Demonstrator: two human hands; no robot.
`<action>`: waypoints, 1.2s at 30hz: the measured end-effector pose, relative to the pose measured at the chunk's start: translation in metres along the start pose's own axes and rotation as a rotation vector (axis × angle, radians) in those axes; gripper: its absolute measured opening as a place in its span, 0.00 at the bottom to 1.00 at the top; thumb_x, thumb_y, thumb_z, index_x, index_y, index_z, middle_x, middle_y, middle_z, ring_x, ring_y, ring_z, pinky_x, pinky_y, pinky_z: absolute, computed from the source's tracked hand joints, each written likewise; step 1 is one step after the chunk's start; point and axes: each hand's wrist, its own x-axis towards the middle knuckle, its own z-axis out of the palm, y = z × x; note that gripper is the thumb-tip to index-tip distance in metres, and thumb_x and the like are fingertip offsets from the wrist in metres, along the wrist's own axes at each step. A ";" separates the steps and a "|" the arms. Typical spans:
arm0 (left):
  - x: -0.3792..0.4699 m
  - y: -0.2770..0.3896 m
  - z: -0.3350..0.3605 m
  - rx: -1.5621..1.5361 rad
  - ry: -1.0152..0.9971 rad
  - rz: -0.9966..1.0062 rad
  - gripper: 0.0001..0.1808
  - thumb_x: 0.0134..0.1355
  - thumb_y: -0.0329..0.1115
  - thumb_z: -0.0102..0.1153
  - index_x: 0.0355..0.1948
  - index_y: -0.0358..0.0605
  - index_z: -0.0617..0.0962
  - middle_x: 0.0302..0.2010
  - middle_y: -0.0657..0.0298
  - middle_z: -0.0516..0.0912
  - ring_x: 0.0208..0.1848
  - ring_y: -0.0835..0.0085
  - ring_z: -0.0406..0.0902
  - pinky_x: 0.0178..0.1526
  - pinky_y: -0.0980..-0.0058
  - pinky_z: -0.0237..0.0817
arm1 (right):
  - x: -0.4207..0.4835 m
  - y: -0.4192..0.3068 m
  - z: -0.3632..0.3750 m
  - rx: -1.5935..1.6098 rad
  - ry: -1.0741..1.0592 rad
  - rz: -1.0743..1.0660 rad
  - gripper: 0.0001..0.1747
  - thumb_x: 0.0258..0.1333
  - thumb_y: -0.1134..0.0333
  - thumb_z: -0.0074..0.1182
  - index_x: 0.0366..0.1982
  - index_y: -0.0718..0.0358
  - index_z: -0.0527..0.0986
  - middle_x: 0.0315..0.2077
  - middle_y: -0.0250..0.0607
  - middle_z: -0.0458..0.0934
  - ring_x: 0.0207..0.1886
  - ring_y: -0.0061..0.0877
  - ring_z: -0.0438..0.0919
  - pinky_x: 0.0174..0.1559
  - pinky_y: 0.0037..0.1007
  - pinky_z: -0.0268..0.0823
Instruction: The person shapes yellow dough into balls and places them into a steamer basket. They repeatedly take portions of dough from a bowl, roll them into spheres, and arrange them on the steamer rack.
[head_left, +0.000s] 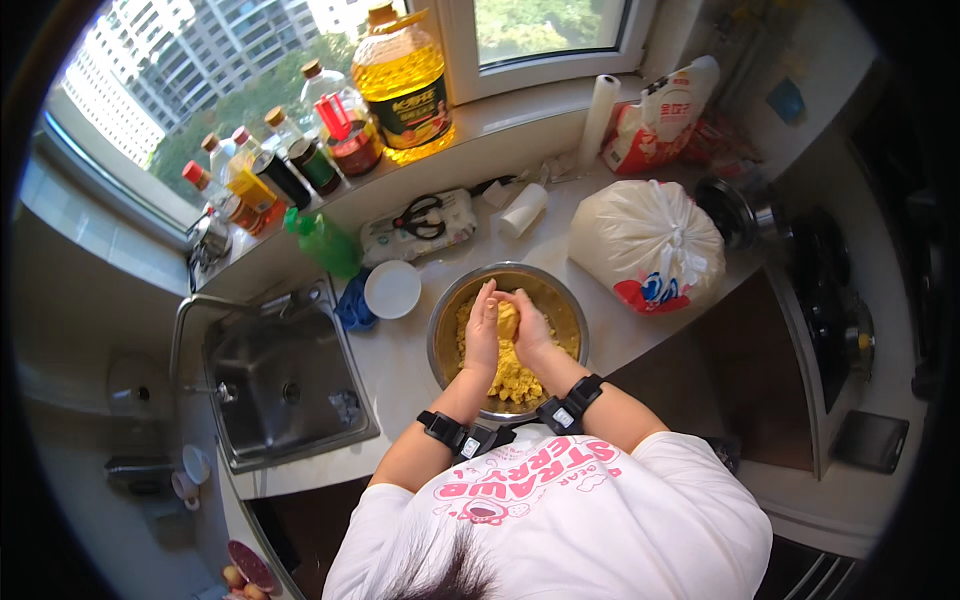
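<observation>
A steel mixing bowl (564, 296) stands on the counter in front of me, with crumbly yellow dough (516, 379) heaped inside. Above the heap, my left hand (481, 330) and my right hand (531, 328) are cupped around a lump of yellow dough (508, 321). The lump shows between the two palms, and my fingertips come close together at its far side. Bits of dough cling to my fingers. Part of the lump is hidden by the hands.
Left of the bowl are a white bowl (393, 290), a blue cloth (355, 304) and a steel sink (289, 390). A tied plastic bag (645, 240) sits to the right. Behind lie scissors (421, 217) on a wipes pack; an oil jug (405, 90) and several bottles line the sill.
</observation>
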 end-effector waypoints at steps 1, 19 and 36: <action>0.003 0.000 0.000 0.105 0.019 0.053 0.22 0.71 0.44 0.49 0.55 0.37 0.78 0.64 0.54 0.71 0.65 0.66 0.67 0.67 0.71 0.55 | 0.001 0.001 0.005 -0.057 -0.032 -0.065 0.27 0.69 0.45 0.38 0.49 0.59 0.77 0.43 0.33 0.81 0.51 0.23 0.75 0.55 0.32 0.66; -0.022 -0.025 -0.005 1.099 -0.323 0.580 0.13 0.67 0.36 0.49 0.31 0.39 0.80 0.32 0.51 0.80 0.37 0.53 0.77 0.51 0.60 0.68 | -0.006 0.045 -0.021 0.285 0.206 0.047 0.19 0.64 0.56 0.41 0.17 0.50 0.69 0.22 0.30 0.75 0.31 0.23 0.72 0.38 0.31 0.67; -0.007 0.015 0.003 1.076 -0.308 0.824 0.11 0.62 0.35 0.53 0.30 0.42 0.83 0.35 0.57 0.84 0.40 0.60 0.80 0.65 0.52 0.58 | -0.015 0.024 0.004 0.510 -0.134 0.209 0.29 0.61 0.34 0.40 0.32 0.50 0.75 0.35 0.30 0.81 0.39 0.24 0.77 0.44 0.33 0.67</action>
